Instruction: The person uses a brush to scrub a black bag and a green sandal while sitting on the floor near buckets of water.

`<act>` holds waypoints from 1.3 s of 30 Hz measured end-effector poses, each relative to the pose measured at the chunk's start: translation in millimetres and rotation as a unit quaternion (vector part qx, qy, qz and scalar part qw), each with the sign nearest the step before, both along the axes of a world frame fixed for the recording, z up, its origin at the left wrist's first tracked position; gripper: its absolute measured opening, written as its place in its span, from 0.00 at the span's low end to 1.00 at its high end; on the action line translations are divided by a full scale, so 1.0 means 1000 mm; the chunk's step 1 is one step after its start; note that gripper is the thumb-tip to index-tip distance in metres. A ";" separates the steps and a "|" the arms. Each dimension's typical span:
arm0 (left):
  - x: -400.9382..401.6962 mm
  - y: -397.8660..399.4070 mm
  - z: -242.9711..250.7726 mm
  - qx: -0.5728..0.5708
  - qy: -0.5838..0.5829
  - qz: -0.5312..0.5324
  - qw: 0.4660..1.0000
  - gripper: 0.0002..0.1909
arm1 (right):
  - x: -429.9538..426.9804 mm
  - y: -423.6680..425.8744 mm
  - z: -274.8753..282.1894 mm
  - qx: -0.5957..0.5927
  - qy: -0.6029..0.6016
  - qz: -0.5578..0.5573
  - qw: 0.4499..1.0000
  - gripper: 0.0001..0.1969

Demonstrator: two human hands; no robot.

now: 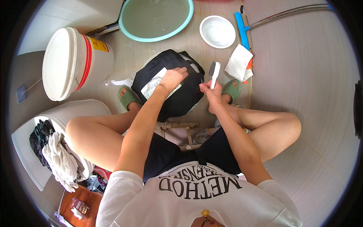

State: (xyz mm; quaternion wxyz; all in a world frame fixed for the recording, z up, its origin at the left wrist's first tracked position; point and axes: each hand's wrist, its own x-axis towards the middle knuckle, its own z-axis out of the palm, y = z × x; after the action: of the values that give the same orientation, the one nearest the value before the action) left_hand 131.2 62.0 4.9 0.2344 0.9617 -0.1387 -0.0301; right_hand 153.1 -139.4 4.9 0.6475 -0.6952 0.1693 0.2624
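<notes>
A black fabric item with a white printed patch of dark curved lines lies over a round pale-rimmed container between my feet. My left hand rests on the cloth at the patch's upper right, its fingers curled; whether it pinches the cloth is not clear. In my right hand is a white-handled scrub brush, held upright by the lower handle just right of the cloth. Its grey bristles face left, apart from the fabric.
A teal basin of cloudy water stands ahead, beside a white bowl. A blue floor squeegee and white cloth lie on the right. At left are a lidded bucket and a white container with clothes. The floor has wet patches.
</notes>
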 end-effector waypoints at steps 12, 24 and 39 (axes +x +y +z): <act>-0.008 0.017 0.001 -0.510 0.210 0.301 0.778 0.12 | 0.002 0.004 -0.004 -0.003 -0.013 -0.017 1.000 0.14; -0.006 -0.003 -0.001 -0.140 0.032 0.088 0.986 0.06 | 0.001 0.003 -0.007 -0.017 -0.024 -0.007 1.000 0.13; 0.014 -0.001 0.008 -0.018 0.083 -0.001 0.996 0.02 | 0.007 0.005 0.016 0.054 0.044 0.000 0.998 0.13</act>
State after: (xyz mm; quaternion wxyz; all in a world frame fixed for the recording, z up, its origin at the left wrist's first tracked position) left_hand 145.0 61.1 12.7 0.2623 0.9514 -0.1208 -0.1072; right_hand 159.9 -134.2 20.7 0.6762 -0.6466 0.1836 0.3017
